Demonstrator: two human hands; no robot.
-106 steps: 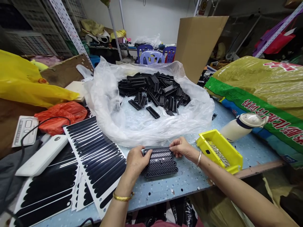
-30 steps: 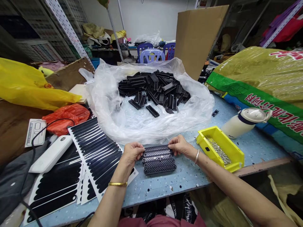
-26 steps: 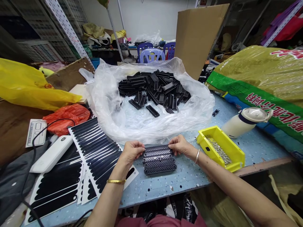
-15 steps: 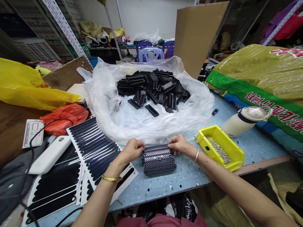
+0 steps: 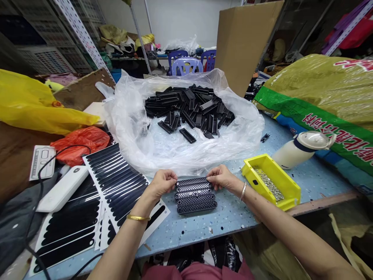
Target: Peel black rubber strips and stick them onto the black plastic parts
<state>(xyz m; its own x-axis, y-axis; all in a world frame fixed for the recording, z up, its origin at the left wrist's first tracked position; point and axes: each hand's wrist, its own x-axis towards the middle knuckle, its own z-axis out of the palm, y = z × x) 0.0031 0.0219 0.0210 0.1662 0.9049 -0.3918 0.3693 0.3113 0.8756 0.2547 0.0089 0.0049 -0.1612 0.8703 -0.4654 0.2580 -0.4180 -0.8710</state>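
Observation:
Several black lattice plastic strips (image 5: 196,196) lie side by side in a small block on the blue speckled table, each with rounded ends. My left hand (image 5: 164,182) is at the left end of the farthest strip, thumb and fingers pinched together. At that strip's right end, the fingertips of my right hand (image 5: 221,178) are pinched too, touching or almost touching its corner. Whatever sits between the fingertips of either hand is too small or hidden to make out. To the right, a yellow bin (image 5: 249,175) holds many small metal nuts (image 5: 269,184).
A clear plastic bag (image 5: 140,155) lies spread open behind, with a heap of black strips (image 5: 189,105) in it. Sheets of black stickers (image 5: 116,182) and a white device (image 5: 62,190) lie left. A bottle (image 5: 300,149) and a large sack (image 5: 326,89) stand right.
My left hand has shifted slightly left and away from me at the far strip's end. My right hand stays at the right end, and the strips lie as before.

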